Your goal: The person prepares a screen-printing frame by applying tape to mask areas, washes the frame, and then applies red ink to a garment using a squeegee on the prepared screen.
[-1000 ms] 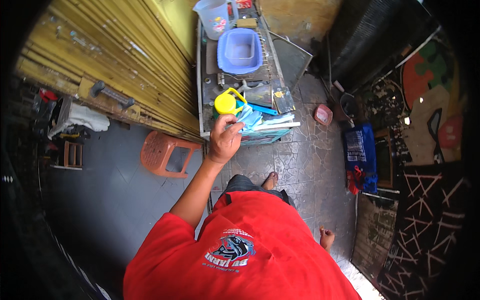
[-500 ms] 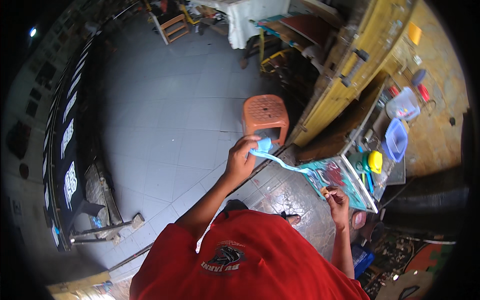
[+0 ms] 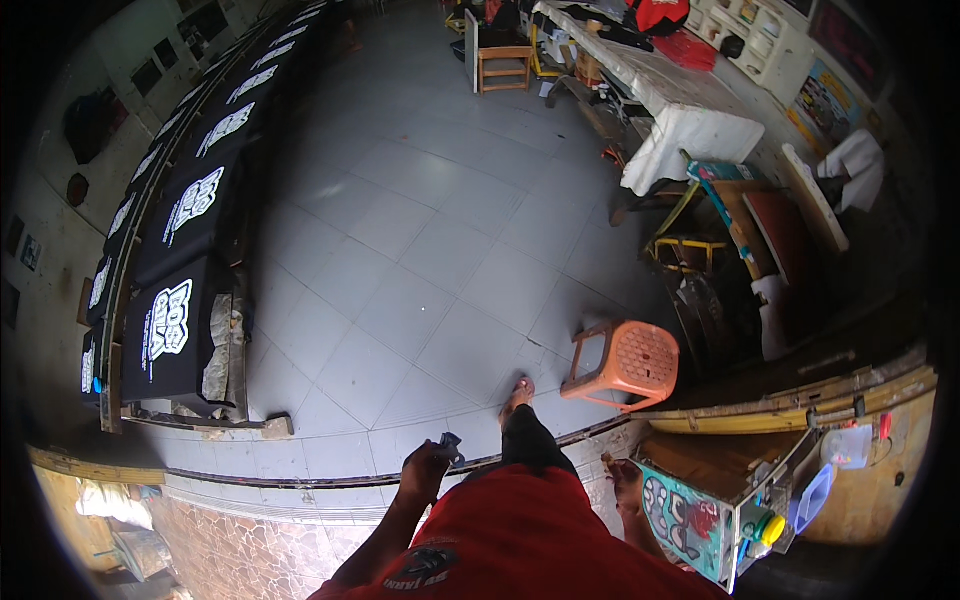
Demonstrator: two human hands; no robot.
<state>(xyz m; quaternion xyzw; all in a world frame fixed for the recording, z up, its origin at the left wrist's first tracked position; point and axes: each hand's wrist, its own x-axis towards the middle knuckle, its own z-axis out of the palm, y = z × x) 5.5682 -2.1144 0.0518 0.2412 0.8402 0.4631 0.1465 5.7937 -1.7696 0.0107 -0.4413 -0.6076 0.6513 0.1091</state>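
My left hand [image 3: 423, 470] grips a crumpled blue-grey cloth [image 3: 450, 449] above the doorway threshold, left of my dark trouser leg. My right hand [image 3: 628, 486] is closed on a small tan object [image 3: 608, 460], too small to identify, beside a cart [image 3: 680, 520] with a painted teal side. On the cart are a green bottle with a yellow lid [image 3: 770, 530] and a blue plastic basin [image 3: 812, 497]. My bare foot [image 3: 518, 398] is stepping on the grey tiled floor, close to an orange plastic stool [image 3: 640, 360].
A long row of black printed fabric pieces on racks [image 3: 180, 220] lines the left. A cluttered table with a white cover [image 3: 685, 145] runs along the right, with stacked boards [image 3: 770, 230] and a wooden chair [image 3: 500, 70] farther back. A metal door track [image 3: 330, 483] crosses the floor.
My left hand lifted the light blue cloth off the cart, and it now hangs less. The view has swung left into the tiled room, and my foot has stepped forward.
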